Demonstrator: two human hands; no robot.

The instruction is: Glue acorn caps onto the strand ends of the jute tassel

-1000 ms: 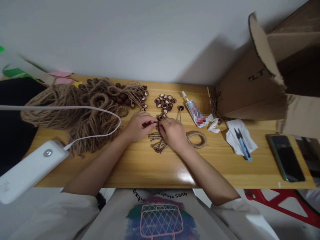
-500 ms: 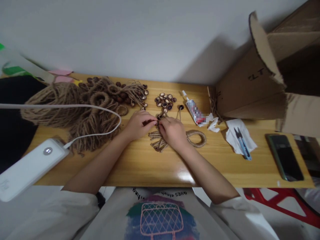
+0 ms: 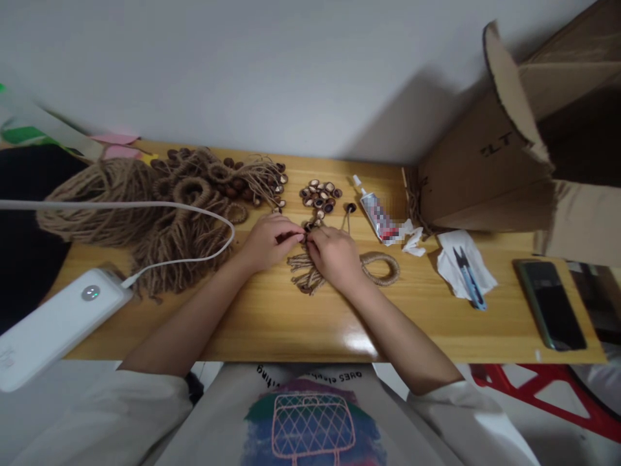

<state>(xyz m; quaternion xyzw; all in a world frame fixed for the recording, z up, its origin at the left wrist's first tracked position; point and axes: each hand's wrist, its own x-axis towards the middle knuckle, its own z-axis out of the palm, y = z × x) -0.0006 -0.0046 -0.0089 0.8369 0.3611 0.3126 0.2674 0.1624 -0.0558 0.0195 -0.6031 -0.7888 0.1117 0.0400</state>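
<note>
My left hand (image 3: 272, 242) is closed in a pinch, its thumb and forefinger meeting at a small dark brown piece (image 3: 307, 228) just ahead of my right fingertips. Exactly what the left fingertips grip is too small to make out. My right hand (image 3: 334, 254) has its fingers curled and pressed onto a jute cord tassel (image 3: 299, 265), whose loose strands fan out toward me on the table. Part of the tassel is hidden under that hand. Beside the right wrist lies a cord-wrapped ring (image 3: 394, 268); whether it joins the tassel is hidden.
Halved brown nut-like pieces (image 3: 320, 193) lie beyond my hands. A glue tube (image 3: 372, 210), crumpled tissue (image 3: 413, 241), thread snips (image 3: 469, 278) and a phone (image 3: 550, 304) are to the right, near a cardboard box (image 3: 485, 162). Jute bundles (image 3: 101, 200) and a cabled power bank (image 3: 63, 323) occupy the left.
The view has shifted very slightly. Both hands keep nearly the same pinch at the same spot, with no clear movement of the tassel.
</note>
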